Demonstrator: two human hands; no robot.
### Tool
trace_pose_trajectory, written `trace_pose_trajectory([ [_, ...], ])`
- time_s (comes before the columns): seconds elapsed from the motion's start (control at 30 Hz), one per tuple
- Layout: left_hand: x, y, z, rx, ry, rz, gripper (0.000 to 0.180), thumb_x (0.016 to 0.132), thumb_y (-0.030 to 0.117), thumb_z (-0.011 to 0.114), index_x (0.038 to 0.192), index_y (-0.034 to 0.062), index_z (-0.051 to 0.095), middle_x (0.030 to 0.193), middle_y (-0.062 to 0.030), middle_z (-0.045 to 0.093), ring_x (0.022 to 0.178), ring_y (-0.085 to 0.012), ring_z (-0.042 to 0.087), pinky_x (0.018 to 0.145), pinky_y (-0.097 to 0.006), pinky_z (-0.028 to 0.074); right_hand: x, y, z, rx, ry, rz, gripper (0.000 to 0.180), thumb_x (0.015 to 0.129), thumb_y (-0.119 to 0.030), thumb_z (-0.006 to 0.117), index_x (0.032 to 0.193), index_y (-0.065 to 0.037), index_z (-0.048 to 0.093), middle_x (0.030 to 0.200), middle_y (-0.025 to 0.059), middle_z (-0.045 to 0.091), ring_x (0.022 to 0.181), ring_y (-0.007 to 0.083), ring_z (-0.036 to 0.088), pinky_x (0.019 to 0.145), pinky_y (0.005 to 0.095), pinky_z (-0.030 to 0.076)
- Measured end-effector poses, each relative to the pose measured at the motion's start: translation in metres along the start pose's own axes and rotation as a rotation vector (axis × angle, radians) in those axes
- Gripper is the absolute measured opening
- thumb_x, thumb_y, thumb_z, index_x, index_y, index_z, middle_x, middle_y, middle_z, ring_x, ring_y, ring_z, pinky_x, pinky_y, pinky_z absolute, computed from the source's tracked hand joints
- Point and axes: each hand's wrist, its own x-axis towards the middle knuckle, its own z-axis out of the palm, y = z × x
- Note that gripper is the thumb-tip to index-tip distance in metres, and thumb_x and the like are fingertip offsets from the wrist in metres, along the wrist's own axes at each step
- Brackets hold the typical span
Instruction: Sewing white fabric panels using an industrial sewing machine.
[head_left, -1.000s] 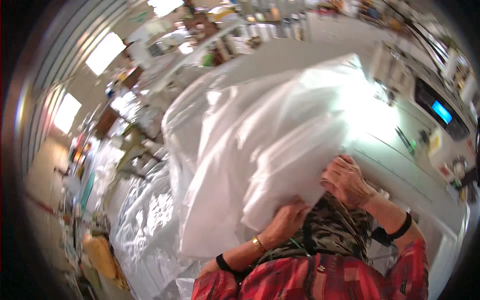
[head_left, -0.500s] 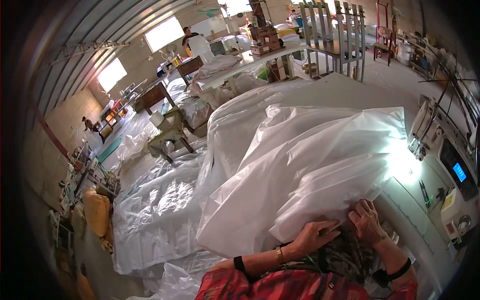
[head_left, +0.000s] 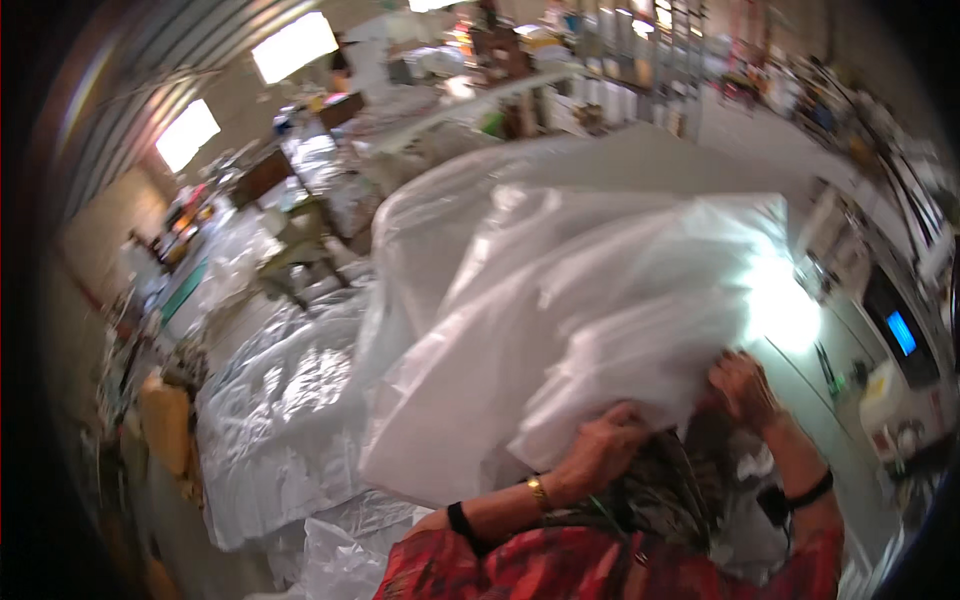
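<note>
A large, glossy white plastic sheet lies in loose folds across the table in front of me. My left hand is closed on its near edge, fingers curled inward. A short way to the right, my right hand pinches the same edge at the sheet's right corner. Motion blurs the picture, so the fingertips and exact fold between them are unclear. Just beyond my right hand is a sewing machine, its bright lamp shining onto the sheet's right side and its small blue screen lit.
A thin dark hand tool lies on the table beside the machine. More clear plastic sheeting spreads at left, near a yellow-brown bundle. A wooden chair stands farther back, with a long white table behind it.
My view has shifted, so the surroundings slide left and up. My hands have drawn farther apart, the right one rising along the sheet's edge; both stay closed on it.
</note>
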Motion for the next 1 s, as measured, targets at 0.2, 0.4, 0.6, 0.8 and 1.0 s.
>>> trace_pose_trajectory([
  [0.2,0.005,-0.001,-0.002,-0.056,-0.041,-0.11,0.027,0.084,-0.005,0.057,0.11,0.0003,0.066,0.087,-0.016,0.066,0.076,-0.027,0.063,0.073,-0.033,0.05,-0.002,0.037,-0.002,0.112,-0.021,0.059,0.042,0.08,-0.045,0.067,0.078,-0.008,0.046,0.077,0.0097,0.051,0.075,0.0297,0.055,0.066,0.0392,0.044],
  [0.4,0.019,0.007,-0.009,-0.11,-0.253,-0.175,0.026,0.086,-0.003,0.058,0.111,0.0011,0.065,0.091,-0.0157,0.068,0.073,-0.0224,0.063,0.071,-0.031,0.05,-0.001,0.071,-0.009,0.168,-0.022,0.207,0.048,0.075,-0.051,0.069,0.075,-0.009,0.046,0.073,0.0053,0.052,0.071,0.0252,0.055,0.075,0.0375,0.04],
  [0.6,0.036,0.012,0.008,-0.068,-0.389,-0.092,0.025,0.077,-0.002,0.062,0.101,0.0036,0.067,0.083,-0.0152,0.067,0.069,-0.0281,0.066,0.064,-0.033,0.051,-0.005,0.089,0.001,-0.089,0.131,0.31,0.051,0.081,-0.059,0.058,0.085,-0.009,0.051,0.079,0.0039,0.056,0.077,0.0215,0.056,0.078,0.037,0.042],
  [0.8,0.053,0.009,0.022,0.04,-0.36,0.198,0.017,0.066,-0.002,0.06,0.081,0.0038,0.066,0.076,-0.0142,0.067,0.068,-0.032,0.066,0.062,-0.037,0.053,-0.026,0.063,0.005,-0.265,0.105,0.653,0.062,0.089,-0.064,0.042,0.096,-0.004,0.054,0.083,0.009,0.057,0.082,0.0229,0.058,0.078,0.039,0.047],
  [1.0,0.074,0.007,0.032,0.115,-0.382,0.325,0.015,0.066,0.002,0.061,0.08,0.0055,0.063,0.072,-0.0108,0.063,0.062,-0.032,0.061,0.058,-0.041,0.049,-0.026,0.059,-0.003,-0.222,0.082,0.737,0.06,0.089,-0.061,0.045,0.091,-0.002,0.058,0.086,0.0098,0.059,0.086,0.0238,0.059,0.08,0.0423,0.046],
])
